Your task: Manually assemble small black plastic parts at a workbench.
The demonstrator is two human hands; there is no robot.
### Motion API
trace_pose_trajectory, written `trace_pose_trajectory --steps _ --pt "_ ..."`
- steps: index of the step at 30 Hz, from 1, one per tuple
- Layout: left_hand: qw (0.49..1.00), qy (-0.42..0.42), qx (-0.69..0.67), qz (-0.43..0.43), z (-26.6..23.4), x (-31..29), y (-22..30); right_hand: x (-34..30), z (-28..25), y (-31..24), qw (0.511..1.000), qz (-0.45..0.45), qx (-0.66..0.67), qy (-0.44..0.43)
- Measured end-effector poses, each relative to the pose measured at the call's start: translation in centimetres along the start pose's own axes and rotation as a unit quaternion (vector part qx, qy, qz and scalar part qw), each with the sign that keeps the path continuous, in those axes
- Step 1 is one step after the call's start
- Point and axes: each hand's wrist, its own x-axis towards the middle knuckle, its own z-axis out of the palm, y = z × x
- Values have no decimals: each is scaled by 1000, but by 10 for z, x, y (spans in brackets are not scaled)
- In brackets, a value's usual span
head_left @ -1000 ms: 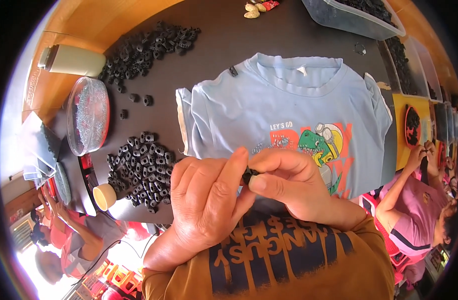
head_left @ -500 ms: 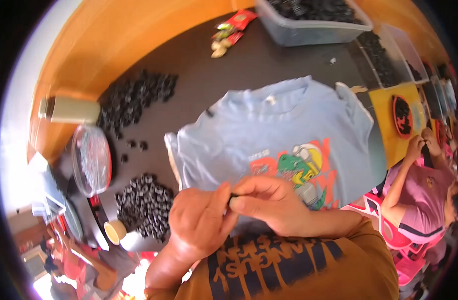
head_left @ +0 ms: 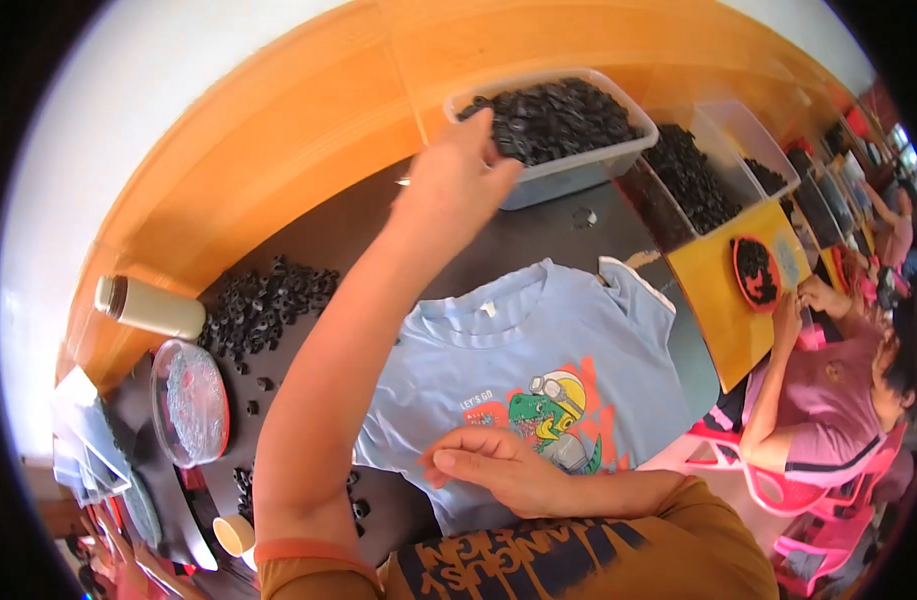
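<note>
My left hand [head_left: 460, 175] is stretched out over the near left edge of a clear plastic bin [head_left: 578, 172] heaped with small black parts [head_left: 563, 115]. Its thumb and fingers are apart, and no part shows between them. My right hand [head_left: 493, 470] hovers over the lower part of a light blue T-shirt [head_left: 498, 330] with a cartoon dinosaur print. Its fingers are loosely bent, and nothing is visible in them. The shirt lies spread on the dark table, partly behind my left forearm. That forearm also hides most of a near pile of black parts [head_left: 358, 500].
Another pile of black parts [head_left: 268, 310] lies at left, beside a pale bottle [head_left: 153, 308] and a red-rimmed clear dish [head_left: 221, 410]. A cream cup [head_left: 234, 536] stands nearer. At right, a person [head_left: 823, 380] works at a yellow board [head_left: 713, 320] with a red bowl [head_left: 740, 275].
My hands, together on a small black piece before, have separated. The left reached forward to the bin; the right stayed near the shirt. The view has tilted, and the small black piece is no longer visible.
</note>
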Motion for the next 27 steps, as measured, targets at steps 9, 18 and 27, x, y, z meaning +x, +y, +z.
trace_pose_trajectory --steps 9,18,27 --pt "994 -39 85 52 -22 -159 47 -14 4 2 994 -64 -49 73" --pt "942 228 232 -86 -70 -340 82 -20 14 8 968 -151 -199 19" --pt "940 195 259 -105 -39 -383 57 -2 1 22 945 -124 -301 41"
